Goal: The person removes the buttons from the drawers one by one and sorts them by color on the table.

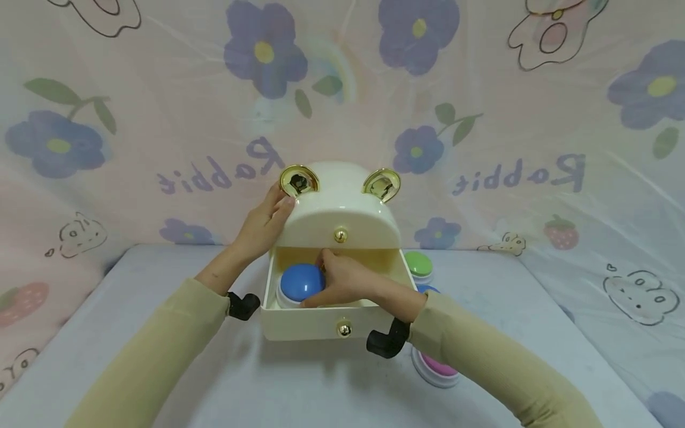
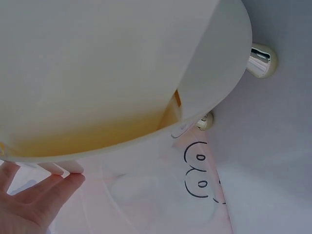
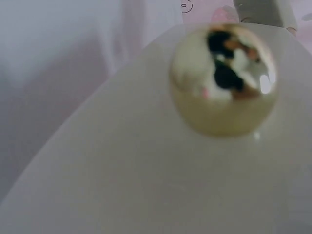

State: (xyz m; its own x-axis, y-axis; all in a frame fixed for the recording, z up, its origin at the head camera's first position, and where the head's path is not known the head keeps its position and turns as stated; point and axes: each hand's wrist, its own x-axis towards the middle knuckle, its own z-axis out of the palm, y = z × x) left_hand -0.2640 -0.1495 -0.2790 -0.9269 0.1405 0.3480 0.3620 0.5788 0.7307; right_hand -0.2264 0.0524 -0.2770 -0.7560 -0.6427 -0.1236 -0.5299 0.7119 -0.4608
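My right hand (image 1: 346, 279) reaches into the open drawer (image 1: 326, 321), fingers curled down beside the blue dome (image 1: 301, 282) and touching its right edge; I cannot tell whether they truly grip it. The dome is smooth, glossy plastic on a white round base, and it sits in the left part of the drawer. My left hand (image 1: 266, 224) rests against the left side of the box (image 1: 338, 213), fingers fairly straight and pressed flat to its curved shell, thumb up near the left ear (image 1: 298, 180). In the left wrist view that hand (image 2: 29, 204) shows loose, spread fingers under the cream shell.

The box is glossy cream plastic with a rounded, arched top, two shiny gold ears and a small gold ball knob (image 1: 340, 235) on the upper front. The drawer front carries a second gold knob (image 1: 344, 329); the right wrist view shows a knob (image 3: 223, 80) up close, blurred and mirror-bright.

Right of the box on the bench (image 1: 267, 380) are more domed buttons: a green one (image 1: 418, 264), a pink one (image 1: 437, 367) near my right sleeve, and a blue sliver between them. A soft, thin flowered cloth (image 1: 160, 119) printed with "Rabbit" hangs behind.
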